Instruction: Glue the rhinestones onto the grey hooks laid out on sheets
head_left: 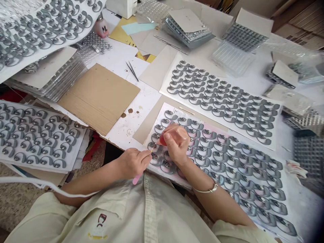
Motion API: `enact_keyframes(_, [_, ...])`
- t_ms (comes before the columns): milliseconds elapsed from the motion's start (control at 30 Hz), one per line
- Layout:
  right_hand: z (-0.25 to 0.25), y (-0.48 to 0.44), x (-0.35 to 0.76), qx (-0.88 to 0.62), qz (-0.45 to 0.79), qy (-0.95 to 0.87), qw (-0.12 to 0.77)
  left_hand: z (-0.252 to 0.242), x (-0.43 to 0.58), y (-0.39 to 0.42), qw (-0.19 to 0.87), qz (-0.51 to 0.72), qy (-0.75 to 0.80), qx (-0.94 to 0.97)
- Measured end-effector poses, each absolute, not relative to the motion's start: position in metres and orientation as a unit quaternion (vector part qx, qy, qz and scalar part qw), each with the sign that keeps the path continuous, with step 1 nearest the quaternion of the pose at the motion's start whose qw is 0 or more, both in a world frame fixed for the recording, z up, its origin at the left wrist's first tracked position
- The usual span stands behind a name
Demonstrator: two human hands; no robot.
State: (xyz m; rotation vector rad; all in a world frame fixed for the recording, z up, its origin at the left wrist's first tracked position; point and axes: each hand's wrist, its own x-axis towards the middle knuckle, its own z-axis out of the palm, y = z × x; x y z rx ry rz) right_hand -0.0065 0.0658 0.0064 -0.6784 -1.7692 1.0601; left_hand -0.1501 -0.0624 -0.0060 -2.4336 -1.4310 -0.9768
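Cream shirt [141, 216] leans over the front edge of the counter [124, 135], bringing both hands just above a sheet of silver clasps [162, 116]: the left hand [134, 163] clamps a pink pick [136, 179] between its fingers, while the right hand [176, 143] pinches a red piece [162, 140], probably kept close together for steadiness.
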Motion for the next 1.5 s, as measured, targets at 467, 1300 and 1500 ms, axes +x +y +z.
enact_keyframes(467, [0.007,0.064,-0.007,-0.271,0.441,-0.728,0.449,-0.013,-0.152,-0.066,0.066,-0.312,-0.483,-0.815])
enact_keyframes(1300, [0.004,0.064,-0.005,-0.268,0.409,-0.742,0.459,-0.016,-0.151,-0.068,0.05,-0.327,-0.487,-0.808])
enact_keyframes(1500, [0.003,0.065,-0.004,-0.271,0.409,-0.741,0.458,-0.015,-0.152,-0.067,0.046,-0.341,-0.482,-0.806])
